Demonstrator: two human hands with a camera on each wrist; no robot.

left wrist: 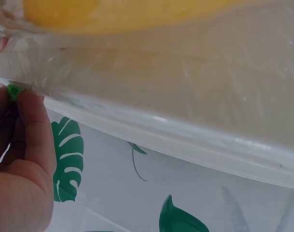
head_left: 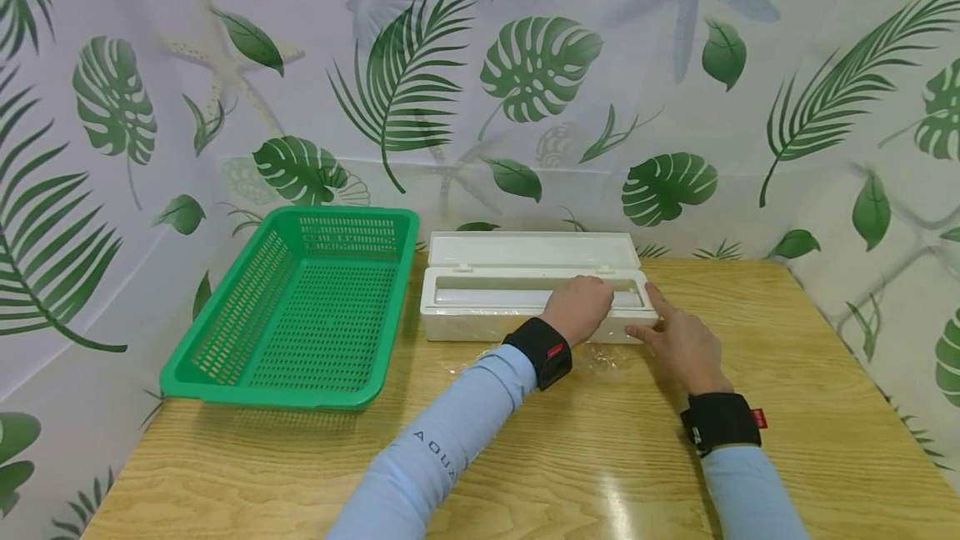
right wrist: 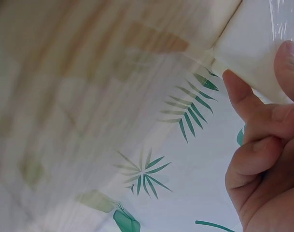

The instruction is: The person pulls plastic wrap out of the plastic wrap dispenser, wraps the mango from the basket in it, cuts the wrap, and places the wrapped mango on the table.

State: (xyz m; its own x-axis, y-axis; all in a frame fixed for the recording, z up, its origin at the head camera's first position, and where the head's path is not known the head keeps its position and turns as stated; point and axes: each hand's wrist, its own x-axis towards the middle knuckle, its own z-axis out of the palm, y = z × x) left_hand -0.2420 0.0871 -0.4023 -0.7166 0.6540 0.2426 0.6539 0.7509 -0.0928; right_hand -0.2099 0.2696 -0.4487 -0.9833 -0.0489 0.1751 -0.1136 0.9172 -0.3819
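A long white cling film dispenser (head_left: 495, 325) lies across the table with its lid (head_left: 532, 249) raised at the back. Through its top slot a pale roll (head_left: 487, 298) shows. Transparent cling film (left wrist: 151, 82) covers the front and spills crumpled onto the tabletop. Near the right end of the dispenser, my left hand (head_left: 581, 308) pinches a small green slide cutter (left wrist: 14, 91) between thumb and finger. My right hand (head_left: 686, 348) grips the dispenser's right end, thumb at the front and index finger at the end edge; its other fingers are curled in the right wrist view.
A green perforated basket (head_left: 397, 290) stands to the left of the dispenser on the wooden table (head_left: 570, 457). A leaf-patterned cloth (head_left: 675, 107) hangs close behind the table and along its sides.
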